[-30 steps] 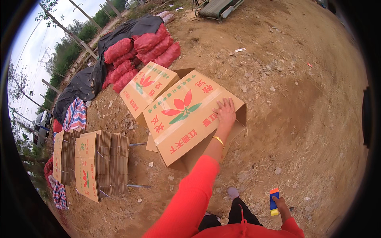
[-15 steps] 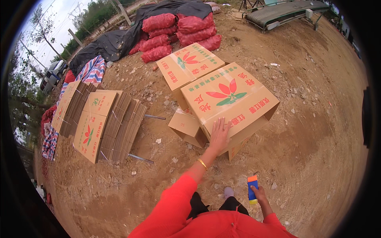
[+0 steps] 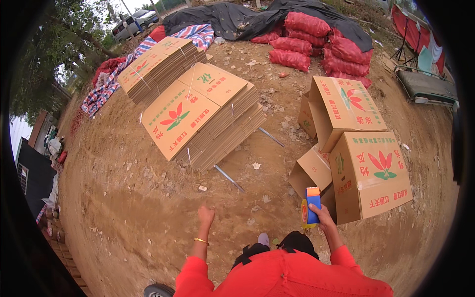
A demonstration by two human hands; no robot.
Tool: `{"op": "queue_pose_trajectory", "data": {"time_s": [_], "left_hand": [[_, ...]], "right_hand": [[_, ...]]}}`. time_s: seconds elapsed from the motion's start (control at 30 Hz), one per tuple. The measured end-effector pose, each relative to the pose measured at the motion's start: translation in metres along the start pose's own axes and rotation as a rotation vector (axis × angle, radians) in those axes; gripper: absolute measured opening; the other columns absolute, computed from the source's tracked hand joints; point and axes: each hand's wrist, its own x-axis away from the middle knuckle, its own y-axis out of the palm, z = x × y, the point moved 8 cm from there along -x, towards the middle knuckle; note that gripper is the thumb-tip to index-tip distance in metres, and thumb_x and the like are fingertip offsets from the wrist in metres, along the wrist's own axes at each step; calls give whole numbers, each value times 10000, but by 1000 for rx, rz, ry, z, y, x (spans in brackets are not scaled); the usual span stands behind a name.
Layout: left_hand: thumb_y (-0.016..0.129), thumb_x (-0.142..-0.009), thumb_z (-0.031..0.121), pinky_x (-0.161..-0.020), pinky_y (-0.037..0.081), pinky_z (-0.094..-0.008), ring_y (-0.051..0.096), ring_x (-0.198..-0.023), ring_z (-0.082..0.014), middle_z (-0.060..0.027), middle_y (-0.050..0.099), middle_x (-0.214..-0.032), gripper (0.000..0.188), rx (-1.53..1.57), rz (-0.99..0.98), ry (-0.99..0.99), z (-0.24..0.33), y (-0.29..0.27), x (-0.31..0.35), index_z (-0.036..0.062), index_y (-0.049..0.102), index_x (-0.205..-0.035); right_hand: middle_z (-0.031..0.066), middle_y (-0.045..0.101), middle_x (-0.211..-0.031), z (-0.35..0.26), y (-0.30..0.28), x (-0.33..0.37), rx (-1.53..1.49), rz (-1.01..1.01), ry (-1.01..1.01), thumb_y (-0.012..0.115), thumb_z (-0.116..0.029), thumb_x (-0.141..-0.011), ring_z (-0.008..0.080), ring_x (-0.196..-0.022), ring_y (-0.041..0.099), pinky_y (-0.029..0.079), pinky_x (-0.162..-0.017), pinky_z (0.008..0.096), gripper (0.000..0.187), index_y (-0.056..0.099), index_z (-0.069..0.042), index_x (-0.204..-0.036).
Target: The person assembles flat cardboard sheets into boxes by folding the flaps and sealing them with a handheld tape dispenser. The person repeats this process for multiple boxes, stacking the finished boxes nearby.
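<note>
My right hand (image 3: 323, 218) is wrapped round a blue and orange tape dispenser (image 3: 312, 204) with a yellow roll. In front of it stands a taped cardboard box (image 3: 373, 173) with a red and green leaf print, close to the dispenser. Another printed box (image 3: 349, 106) sits behind it, and an open box (image 3: 311, 171) lies to its left. My left hand (image 3: 206, 216), a gold bangle at its wrist, hangs over bare ground with curled fingers and nothing visible in them. Ahead of it lean bundled flat cartons (image 3: 193, 119), touched by neither hand.
A second strapped bundle of flat cartons (image 3: 153, 67) stands farther back left. Red mesh sacks (image 3: 302, 42) are piled beside a black sheet (image 3: 217, 22). Metal bars (image 3: 229, 178) stick out under the near bundle. A wheel (image 3: 159, 290) shows at the lower edge.
My left hand has come off the taped box and moved left, its fingers now curled. My view has turned left, so the boxes appear farther right. The dispenser, still in my right hand, is raised.
</note>
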Motion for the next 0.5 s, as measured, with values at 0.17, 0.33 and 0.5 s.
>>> {"op": "queue_pose_trajectory", "data": {"time_s": [0.17,0.33,0.5], "left_hand": [[707,-721,182,-859,487,-427,625,-977,-372,-224,649,-1036,530,79,208,-109,-84,-57,-84,30,569,-1209],[707,-735,167,-909,459,-396,596,-1060,-322,-210,610,-1147,582,418,259,-326,-119,-58,-170,-4,519,-1258],[677,-770,131,-973,400,-368,507,-1185,-299,-223,470,-1334,658,637,402,-435,-129,-68,-259,-33,404,-1346]], "right_hand": [[94,641,-785,-89,94,-105,157,-68,-134,693,-274,-840,169,-671,645,545,-633,301,350,557,-1,-1011],[67,629,-806,-202,142,-253,371,13,-396,723,-264,-814,140,-692,626,522,-648,284,388,538,-4,-1034],[52,617,-874,-305,225,-425,603,-36,-688,704,-297,-820,114,-789,600,480,-704,265,430,523,-7,-1081]]}}
